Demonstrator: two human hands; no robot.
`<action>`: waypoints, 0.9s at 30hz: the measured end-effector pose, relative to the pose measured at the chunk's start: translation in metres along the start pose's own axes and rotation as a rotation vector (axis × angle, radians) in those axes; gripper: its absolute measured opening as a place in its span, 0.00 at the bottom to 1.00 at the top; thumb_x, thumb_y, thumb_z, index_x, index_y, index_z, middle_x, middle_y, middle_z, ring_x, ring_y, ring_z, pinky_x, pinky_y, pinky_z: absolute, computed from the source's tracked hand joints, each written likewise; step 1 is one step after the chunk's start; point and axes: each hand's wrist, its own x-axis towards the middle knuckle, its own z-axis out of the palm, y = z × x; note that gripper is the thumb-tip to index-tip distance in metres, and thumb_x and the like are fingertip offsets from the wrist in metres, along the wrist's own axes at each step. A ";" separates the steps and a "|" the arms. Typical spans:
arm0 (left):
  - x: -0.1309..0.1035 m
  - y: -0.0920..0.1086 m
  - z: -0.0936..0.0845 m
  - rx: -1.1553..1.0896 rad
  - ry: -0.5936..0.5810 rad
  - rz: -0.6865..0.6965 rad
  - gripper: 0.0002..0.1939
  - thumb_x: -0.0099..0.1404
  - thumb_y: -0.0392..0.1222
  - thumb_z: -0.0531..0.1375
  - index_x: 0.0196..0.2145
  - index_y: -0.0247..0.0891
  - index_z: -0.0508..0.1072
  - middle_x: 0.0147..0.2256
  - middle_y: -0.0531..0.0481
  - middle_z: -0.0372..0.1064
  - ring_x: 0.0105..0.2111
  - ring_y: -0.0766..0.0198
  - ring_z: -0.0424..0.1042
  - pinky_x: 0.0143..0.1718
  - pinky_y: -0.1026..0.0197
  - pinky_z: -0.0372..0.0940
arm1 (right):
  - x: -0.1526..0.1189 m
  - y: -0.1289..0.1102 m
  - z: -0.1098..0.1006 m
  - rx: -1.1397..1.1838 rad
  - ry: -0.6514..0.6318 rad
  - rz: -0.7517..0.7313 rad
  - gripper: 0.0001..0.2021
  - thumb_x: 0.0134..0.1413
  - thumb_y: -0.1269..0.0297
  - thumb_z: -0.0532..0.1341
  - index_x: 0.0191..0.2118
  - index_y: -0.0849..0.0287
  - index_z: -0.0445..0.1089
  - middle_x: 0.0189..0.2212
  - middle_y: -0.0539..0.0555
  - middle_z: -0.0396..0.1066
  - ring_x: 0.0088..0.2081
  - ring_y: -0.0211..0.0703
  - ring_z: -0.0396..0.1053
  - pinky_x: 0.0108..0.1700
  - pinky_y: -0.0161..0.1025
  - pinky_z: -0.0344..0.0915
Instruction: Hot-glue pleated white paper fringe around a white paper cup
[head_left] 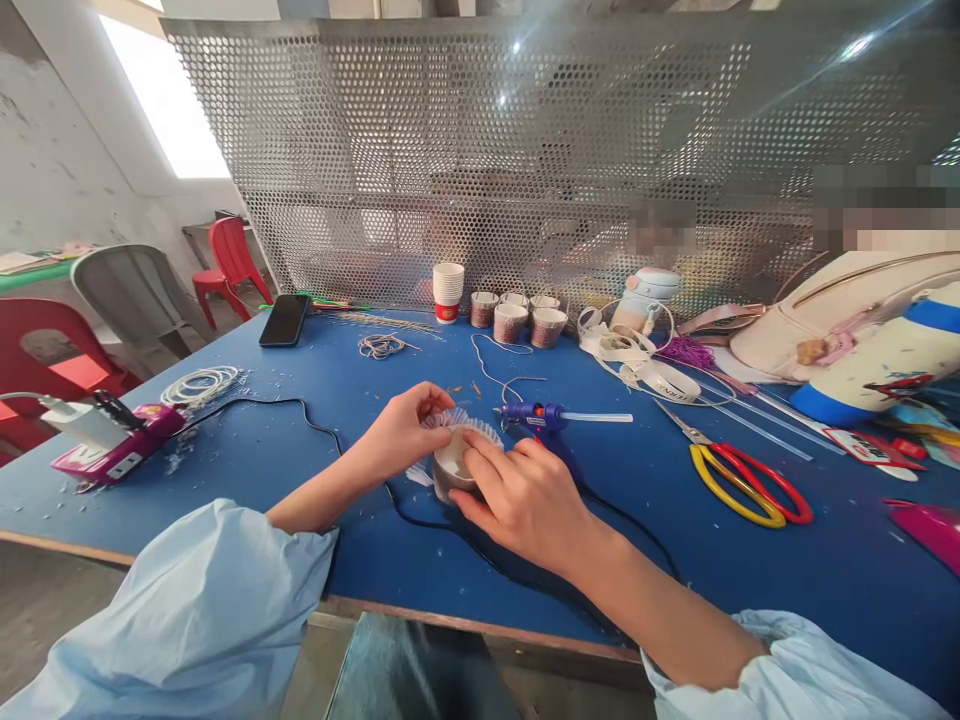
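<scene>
Both hands are on a small round cup (448,488) with a pale top face and a greyish wall, low over the blue table. A pale lilac pleated strip (486,428) runs along its far side. My left hand (409,432) is closed, its thumb and fingers pinching the pleated strip at the cup's left edge. From the right, my right hand (525,490) grips the cup, fingers pressed on the top and thumb along the side. Just beyond them lies a blue glue gun (534,414) with a clear glue stick in its back. The cup's underside is hidden.
Scissors (739,483) with red and yellow handles lie at right, near white ribbon (626,355). Several wrapped cups (510,322) and stacked paper cups (448,292) stand behind. A phone (285,321), a purple power strip (124,450) and a black cable (435,523) are also here.
</scene>
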 end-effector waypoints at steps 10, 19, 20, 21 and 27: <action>0.000 -0.005 -0.001 0.007 0.011 -0.002 0.13 0.49 0.34 0.60 0.35 0.35 0.69 0.31 0.54 0.66 0.29 0.68 0.64 0.31 0.65 0.60 | 0.002 0.002 -0.005 0.085 0.023 -0.012 0.15 0.64 0.59 0.54 0.39 0.65 0.71 0.37 0.60 0.77 0.28 0.40 0.70 0.31 0.41 0.57; 0.002 0.008 -0.015 -0.354 -0.077 -0.187 0.17 0.52 0.45 0.67 0.37 0.35 0.69 0.28 0.55 0.66 0.24 0.72 0.64 0.25 0.66 0.61 | 0.003 0.008 -0.009 0.165 0.045 -0.121 0.08 0.60 0.72 0.53 0.37 0.64 0.70 0.29 0.54 0.75 0.26 0.38 0.68 0.30 0.39 0.58; 0.002 0.009 -0.017 -0.381 -0.076 -0.205 0.17 0.52 0.46 0.67 0.36 0.35 0.69 0.27 0.55 0.66 0.22 0.72 0.63 0.23 0.67 0.60 | 0.003 0.008 -0.009 0.161 0.057 -0.122 0.08 0.61 0.72 0.53 0.37 0.64 0.70 0.28 0.54 0.75 0.27 0.38 0.69 0.30 0.39 0.58; 0.002 0.011 -0.018 -0.397 -0.073 -0.220 0.17 0.52 0.46 0.67 0.36 0.35 0.69 0.27 0.55 0.65 0.21 0.73 0.62 0.22 0.67 0.59 | 0.003 0.009 -0.009 0.159 0.065 -0.123 0.08 0.61 0.72 0.54 0.37 0.65 0.70 0.29 0.54 0.75 0.27 0.38 0.70 0.30 0.39 0.59; 0.001 0.012 -0.025 -0.331 -0.106 -0.249 0.17 0.52 0.43 0.67 0.36 0.35 0.69 0.26 0.55 0.66 0.22 0.71 0.65 0.23 0.66 0.61 | 0.003 0.012 -0.009 0.260 0.151 -0.030 0.06 0.63 0.69 0.55 0.42 0.63 0.68 0.35 0.56 0.77 0.32 0.39 0.74 0.33 0.38 0.65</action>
